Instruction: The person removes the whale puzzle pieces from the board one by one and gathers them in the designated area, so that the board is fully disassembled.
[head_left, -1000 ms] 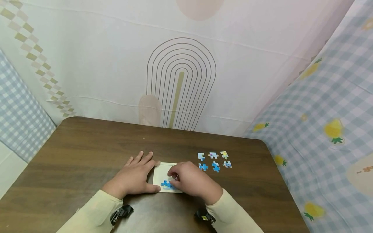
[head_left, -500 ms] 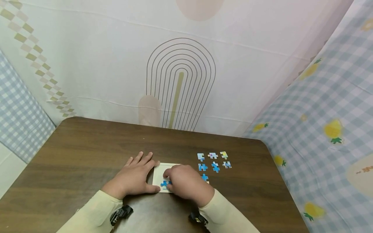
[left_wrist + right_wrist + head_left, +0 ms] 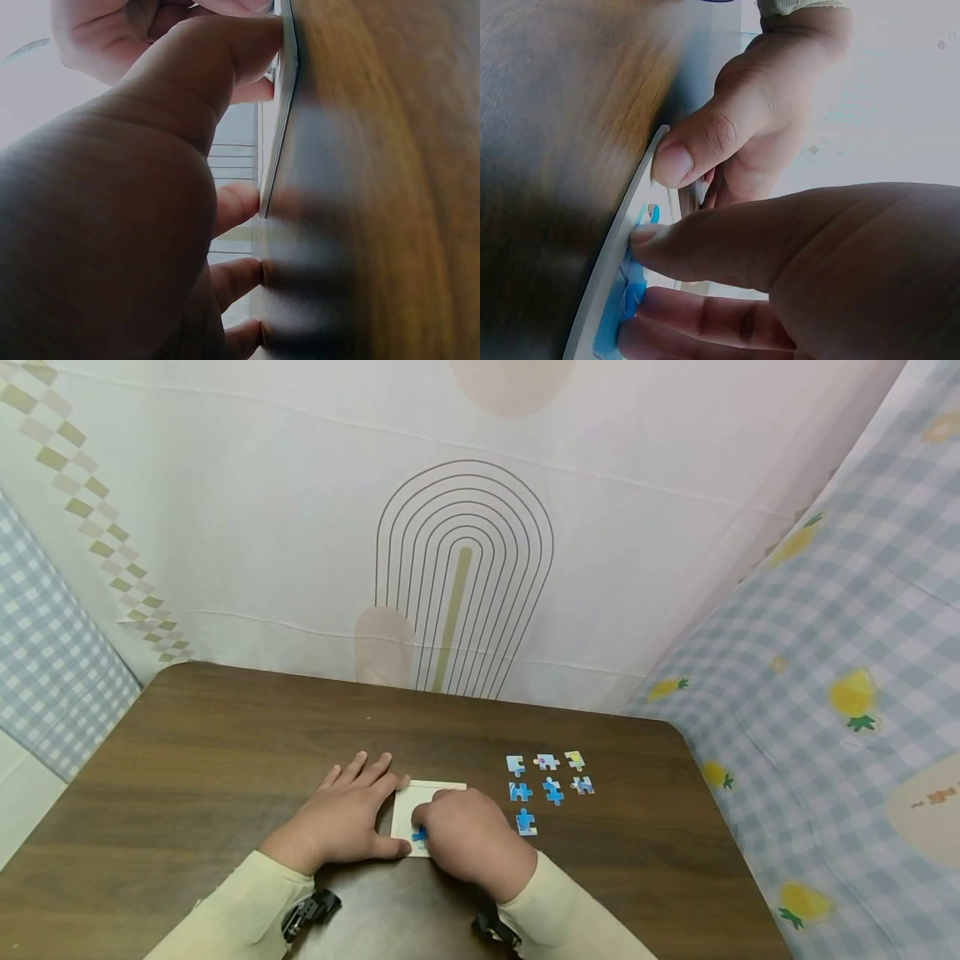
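Observation:
A small cream puzzle tray [image 3: 402,810] lies on the table. My left hand [image 3: 343,818] rests flat with its fingers spread at the tray's left side; in the right wrist view the left thumb [image 3: 675,161] presses on the tray's corner. Over the tray's lower part, my right hand [image 3: 471,839] has its fingers curled down. Its thumb and fingers pinch a blue puzzle piece [image 3: 635,292] low against the tray floor. Another blue-and-white piece [image 3: 609,326] lies under it, partly hidden by the fingers. From the head, only a bit of blue shows beside the hand.
Several loose jigsaw pieces [image 3: 552,791] lie in rough rows on the brown wooden table [image 3: 262,735], right of the tray. One more piece [image 3: 526,822] lies nearest the right hand. A patterned cloth [image 3: 300,527] hangs behind the table; a checked cloth [image 3: 795,693] hangs on the right.
My right hand has shifted left across the tray, covering more of the blue pieces and uncovering a loose piece on the table. The left hand has stayed in place.

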Demonstrator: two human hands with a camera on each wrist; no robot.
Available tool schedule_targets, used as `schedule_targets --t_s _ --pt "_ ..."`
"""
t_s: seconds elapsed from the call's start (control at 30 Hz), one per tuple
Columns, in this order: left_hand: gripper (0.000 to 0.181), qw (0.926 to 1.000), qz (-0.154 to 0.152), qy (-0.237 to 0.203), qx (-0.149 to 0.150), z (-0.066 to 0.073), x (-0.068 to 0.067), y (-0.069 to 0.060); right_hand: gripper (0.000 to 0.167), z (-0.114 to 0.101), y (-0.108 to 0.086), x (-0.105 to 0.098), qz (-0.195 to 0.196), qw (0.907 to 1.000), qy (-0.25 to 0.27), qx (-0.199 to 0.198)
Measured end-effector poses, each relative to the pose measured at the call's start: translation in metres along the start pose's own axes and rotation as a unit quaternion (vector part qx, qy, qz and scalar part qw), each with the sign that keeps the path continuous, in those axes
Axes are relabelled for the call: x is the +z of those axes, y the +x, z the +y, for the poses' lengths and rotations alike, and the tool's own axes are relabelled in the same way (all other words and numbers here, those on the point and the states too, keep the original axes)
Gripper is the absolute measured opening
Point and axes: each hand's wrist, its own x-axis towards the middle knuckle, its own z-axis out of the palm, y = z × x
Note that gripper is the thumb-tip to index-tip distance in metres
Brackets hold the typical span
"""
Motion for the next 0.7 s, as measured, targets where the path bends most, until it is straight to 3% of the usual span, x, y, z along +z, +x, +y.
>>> schedule_targets --t_s 0.3,0.7 --pt "0.099 1.0 -0.003 -0.004 -0.002 0.0001 -0.001 -0.0003 0.019 -0.0026 -0.0002 -0.0003 0.011 0.9999 -0.008 -0.002" --pt "0.099 1.0 -0.002 0.001 -0.002 -0.0009 0.0001 0.0018 0.022 0.0004 -0.0077 -0.0002 0.035 0.999 0.02 -0.019"
